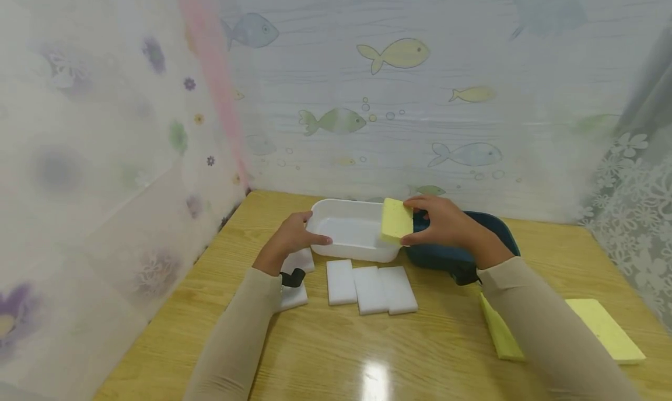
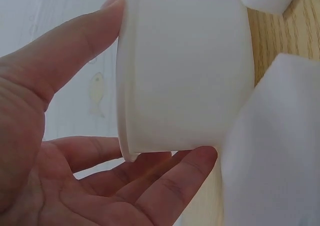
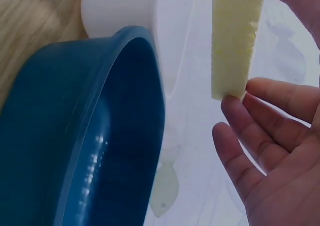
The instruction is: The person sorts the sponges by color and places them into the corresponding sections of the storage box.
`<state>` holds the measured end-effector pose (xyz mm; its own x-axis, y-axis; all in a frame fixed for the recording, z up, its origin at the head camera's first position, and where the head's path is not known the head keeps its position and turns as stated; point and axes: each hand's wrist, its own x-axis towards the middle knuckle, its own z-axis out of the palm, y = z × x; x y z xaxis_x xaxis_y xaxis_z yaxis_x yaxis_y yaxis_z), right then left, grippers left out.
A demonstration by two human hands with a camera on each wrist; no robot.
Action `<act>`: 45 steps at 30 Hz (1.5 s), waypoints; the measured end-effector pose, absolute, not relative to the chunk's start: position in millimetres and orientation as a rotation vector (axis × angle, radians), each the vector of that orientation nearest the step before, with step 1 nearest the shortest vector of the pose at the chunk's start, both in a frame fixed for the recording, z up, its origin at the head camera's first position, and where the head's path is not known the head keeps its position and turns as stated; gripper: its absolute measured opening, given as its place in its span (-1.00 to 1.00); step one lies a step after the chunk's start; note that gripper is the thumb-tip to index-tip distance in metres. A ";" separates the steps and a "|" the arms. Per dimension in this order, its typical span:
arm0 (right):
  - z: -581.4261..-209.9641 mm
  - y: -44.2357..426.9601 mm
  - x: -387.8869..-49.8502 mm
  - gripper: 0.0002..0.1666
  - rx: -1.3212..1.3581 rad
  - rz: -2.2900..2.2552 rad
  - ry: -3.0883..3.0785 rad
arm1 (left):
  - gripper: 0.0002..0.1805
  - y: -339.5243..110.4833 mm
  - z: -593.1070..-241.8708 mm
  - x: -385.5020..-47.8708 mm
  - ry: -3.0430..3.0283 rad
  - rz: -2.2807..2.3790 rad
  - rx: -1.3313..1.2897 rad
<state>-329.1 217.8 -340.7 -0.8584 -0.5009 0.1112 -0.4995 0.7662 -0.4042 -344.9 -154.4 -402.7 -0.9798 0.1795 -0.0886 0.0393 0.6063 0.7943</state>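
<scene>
- Over the right end of the white tray, the right hand pinches a yellow sponge by opposite edges, fingers parted to its width — leaving the broad face uncovered.
- At the tray's left end, the left hand spreads wide and grips the wall, seemingly to steady it.
- Just right of the tray sits a teal basin.
- Nearer on the wooden surface, white sponges lie flat, apparently kept within reach.
</scene>
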 end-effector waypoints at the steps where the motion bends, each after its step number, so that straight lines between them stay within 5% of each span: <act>1: -341.2 215.7 -331.5 0.18 -0.832 -0.666 2.944 | 0.22 -154.5 -403.6 -345.1 2.673 1.309 0.192; 25: -343.7 172.0 -362.9 0.13 -0.776 -0.417 2.821 | 0.10 -152.2 -402.6 -345.3 2.660 1.311 0.219; 36: -355.5 152.1 -375.3 -0.40 -0.835 -0.008 2.828 | 0.14 -156.0 -403.4 -348.0 2.667 1.277 0.223; 45: -358.8 147.5 -375.9 -0.35 -0.790 0.241 2.867 | 0.08 -154.2 -403.3 -346.7 2.663 1.282 0.225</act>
<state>-375.9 147.5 -358.8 -0.8481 -0.4932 -0.1939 -0.5186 0.8475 0.1128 -346.7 -154.2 -403.3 -0.9728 0.2117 -0.0936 0.0588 0.6173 0.7845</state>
